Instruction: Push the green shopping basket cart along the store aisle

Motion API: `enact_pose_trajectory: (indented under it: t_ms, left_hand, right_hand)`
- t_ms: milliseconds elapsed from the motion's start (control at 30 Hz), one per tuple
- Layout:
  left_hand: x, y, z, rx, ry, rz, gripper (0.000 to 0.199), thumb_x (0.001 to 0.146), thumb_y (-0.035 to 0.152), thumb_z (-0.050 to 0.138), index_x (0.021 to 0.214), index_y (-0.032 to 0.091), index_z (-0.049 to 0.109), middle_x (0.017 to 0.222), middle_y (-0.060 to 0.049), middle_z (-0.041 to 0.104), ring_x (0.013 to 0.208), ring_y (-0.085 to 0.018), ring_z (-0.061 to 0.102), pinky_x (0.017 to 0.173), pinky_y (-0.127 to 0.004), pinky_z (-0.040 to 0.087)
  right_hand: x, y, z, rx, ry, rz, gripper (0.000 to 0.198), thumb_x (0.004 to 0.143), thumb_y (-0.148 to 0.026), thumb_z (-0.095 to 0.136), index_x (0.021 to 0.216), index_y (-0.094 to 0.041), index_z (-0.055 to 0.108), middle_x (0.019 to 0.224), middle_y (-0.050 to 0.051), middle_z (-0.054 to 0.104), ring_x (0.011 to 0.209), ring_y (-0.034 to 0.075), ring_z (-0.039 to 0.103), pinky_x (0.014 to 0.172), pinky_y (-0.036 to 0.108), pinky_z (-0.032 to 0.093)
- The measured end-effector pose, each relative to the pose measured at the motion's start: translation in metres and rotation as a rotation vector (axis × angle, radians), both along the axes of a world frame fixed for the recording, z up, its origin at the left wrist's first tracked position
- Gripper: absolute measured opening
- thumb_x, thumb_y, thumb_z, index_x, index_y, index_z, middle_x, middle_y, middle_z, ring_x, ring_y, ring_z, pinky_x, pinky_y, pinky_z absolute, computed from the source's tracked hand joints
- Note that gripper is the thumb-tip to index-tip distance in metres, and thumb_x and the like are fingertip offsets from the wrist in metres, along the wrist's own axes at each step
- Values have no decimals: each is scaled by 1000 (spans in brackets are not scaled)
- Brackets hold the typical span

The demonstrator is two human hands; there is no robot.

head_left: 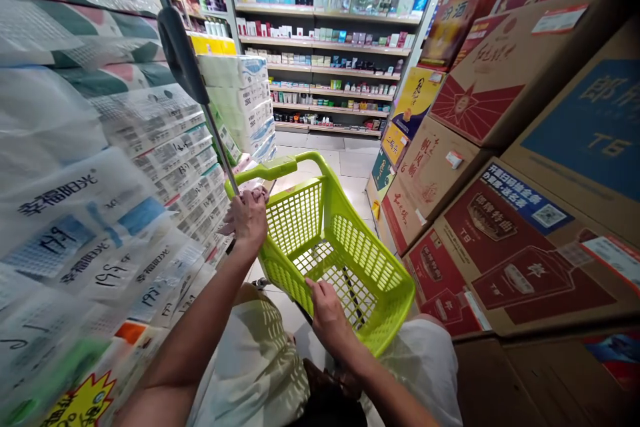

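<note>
A lime-green plastic shopping basket (350,233) with slotted sides stands tilted in front of my legs, its lattice bottom bare. My left hand (250,217) is closed at the basket's far left corner, round the lower end of a metal pole (220,140). That pole rises up and left and carries a dark grey sleeve (183,57). Some crumpled pinkish-grey material (226,221) shows beside these fingers; its kind is unclear. On the near rim, my right hand (327,310) is closed with its thumb over the edge. The green carry handle (280,167) stands raised at the far end.
Plastic-wrapped tissue packs (120,200) are piled close on the left. Liquor cartons (500,227) form a tall stack on the right. Between them a narrow tiled aisle (350,163) leads to shelves (320,67) of small boxes and bottles.
</note>
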State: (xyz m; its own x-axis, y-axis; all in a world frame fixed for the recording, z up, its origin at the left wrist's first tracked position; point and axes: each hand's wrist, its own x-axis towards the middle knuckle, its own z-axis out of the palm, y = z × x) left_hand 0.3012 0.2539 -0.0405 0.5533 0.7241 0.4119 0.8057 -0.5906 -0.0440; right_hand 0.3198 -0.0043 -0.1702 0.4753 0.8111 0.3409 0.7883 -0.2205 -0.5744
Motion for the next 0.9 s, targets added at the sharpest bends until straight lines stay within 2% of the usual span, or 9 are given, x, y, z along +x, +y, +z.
enact_pose_trajectory:
  t_ms: [167,267,333,400,500,567,667,800,900]
  left_hand:
    - [19,5,1,8,165,-21,45,97,9,33,124,6,68,123,-24,59,117,-36,47,96,-44,43]
    - [25,7,1,-16,143,27,46,98,9,29,122,5,68,124,-25,58,115,-36,49,95,-44,44]
    - [29,10,1,-37,123,46,46,98,9,28,122,5,68,124,-25,58,116,-35,50,96,-43,44]
    - [33,12,1,-64,105,47,46,98,8,28,123,6,67,124,-25,59,117,-34,52,97,-43,45]
    - [39,20,-3,-116,77,43,44,97,7,31,125,7,66,125,-25,59,117,-33,54,99,-44,46]
    - [45,26,-7,-158,59,42,43,95,6,34,125,6,65,125,-26,58,117,-34,54,98,-45,47]
    - [67,34,-13,-226,33,11,47,91,1,35,127,6,65,125,-27,58,115,-34,56,95,-46,50]
    - [126,27,-20,-325,-22,-154,62,83,-8,33,133,9,65,127,-24,59,113,-32,57,95,-50,53]
    - [157,17,-23,-364,-63,-314,62,83,-7,35,131,13,68,126,-21,60,117,-33,56,101,-54,51]
  right_hand:
    - [34,6,38,-187,26,75,43,96,-11,46,134,-25,61,114,9,68,100,22,65,89,37,55]
    - [94,31,69,-171,-19,-93,43,99,-14,40,135,-22,60,124,13,66,111,24,64,96,40,55]
    - [143,54,85,-164,-83,-254,44,100,-19,40,141,-18,56,142,15,59,133,28,54,113,47,46]
    - [187,76,94,-247,-127,-318,51,100,-22,44,149,-14,47,158,16,46,148,30,41,124,50,33]
    - [233,100,90,-428,-61,-420,62,102,-33,45,159,-12,30,168,19,30,155,32,30,126,49,28]
    - [246,108,78,-527,27,-364,55,106,-33,37,157,-13,31,160,22,43,145,29,47,119,44,38]
    - [250,112,60,-597,63,-358,43,106,-22,32,147,-13,39,130,21,67,117,26,68,98,36,49]
    - [243,112,51,-596,-1,-411,35,103,-16,34,138,-13,42,117,19,70,105,26,70,86,32,48]
    - [242,109,53,-591,-13,-411,33,103,-15,35,135,-13,42,113,17,70,102,24,69,83,31,46]
